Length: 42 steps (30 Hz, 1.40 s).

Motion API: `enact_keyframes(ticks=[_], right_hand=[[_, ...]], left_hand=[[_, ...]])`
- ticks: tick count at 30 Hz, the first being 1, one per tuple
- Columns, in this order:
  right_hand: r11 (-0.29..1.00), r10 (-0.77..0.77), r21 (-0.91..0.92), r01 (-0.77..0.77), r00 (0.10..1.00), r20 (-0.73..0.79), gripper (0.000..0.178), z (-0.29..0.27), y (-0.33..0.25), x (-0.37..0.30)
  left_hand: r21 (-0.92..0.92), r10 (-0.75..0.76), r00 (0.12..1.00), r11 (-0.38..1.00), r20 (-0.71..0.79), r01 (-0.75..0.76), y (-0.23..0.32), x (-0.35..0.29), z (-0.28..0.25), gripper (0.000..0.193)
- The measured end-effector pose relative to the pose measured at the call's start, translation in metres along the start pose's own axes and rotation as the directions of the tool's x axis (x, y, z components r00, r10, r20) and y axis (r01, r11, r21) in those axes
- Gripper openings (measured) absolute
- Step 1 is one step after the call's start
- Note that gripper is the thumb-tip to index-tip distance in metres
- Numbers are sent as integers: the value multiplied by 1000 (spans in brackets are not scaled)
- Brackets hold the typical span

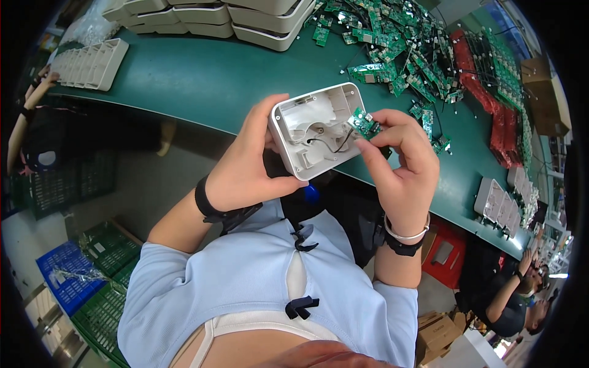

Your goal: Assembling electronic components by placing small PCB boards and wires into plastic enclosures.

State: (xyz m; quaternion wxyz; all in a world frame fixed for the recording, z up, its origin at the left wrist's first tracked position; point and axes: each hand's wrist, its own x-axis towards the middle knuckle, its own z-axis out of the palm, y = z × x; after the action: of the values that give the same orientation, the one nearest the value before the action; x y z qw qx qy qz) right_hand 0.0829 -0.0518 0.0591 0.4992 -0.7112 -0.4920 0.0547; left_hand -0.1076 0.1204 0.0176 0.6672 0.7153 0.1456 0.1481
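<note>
My left hand [245, 162] grips a white plastic housing [283, 144] by its left side, thumb along the near edge. The housing is tilted and its hollow inside, with ribs and screw posts, faces up. In my right hand [405, 162] a small green circuit board [364, 123] is pinched between thumb and fingers, over the right rim of the housing. A thin black wire [337, 149] curves from the board down into the housing. The far end of my right fingers partly covers the board's edge.
A heap of green circuit boards [399, 46] covers the far right of the green table [184, 73]. Stacked white housings [270, 27] stand at the back. Red bubble wrap [504, 132] lies at the right. Co-workers' arms [30, 101] show at both sides; plastic crates [92, 276] stand lower left.
</note>
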Motion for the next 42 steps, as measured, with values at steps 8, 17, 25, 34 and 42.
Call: enact_keyframes(ticks=[8,17,25,34,42], right_hand=[[997,-81,10,81,996,-33,23,28,-11,-8],[529,429,795,-296,902,51,27,44,-21,-8],[988,-47,155,7,966,256,28,7,-7,-18],[996,-82,1,89,912,403,24,-3,-9,-23],[983,-167,-2,182,903,397,22,-4,-8,-25]], left_hand=[[207,170,985,965,-8,-164,-12,-2,7,113],[147,130,991,981,-4,-128,-4,-6,7,114],[18,104,995,994,0,-104,-7,-7,7,112],[-111,37,999,993,18,-35,-8,-6,4,114],[-24,78,997,997,26,-77,-18,-5,4,116]])
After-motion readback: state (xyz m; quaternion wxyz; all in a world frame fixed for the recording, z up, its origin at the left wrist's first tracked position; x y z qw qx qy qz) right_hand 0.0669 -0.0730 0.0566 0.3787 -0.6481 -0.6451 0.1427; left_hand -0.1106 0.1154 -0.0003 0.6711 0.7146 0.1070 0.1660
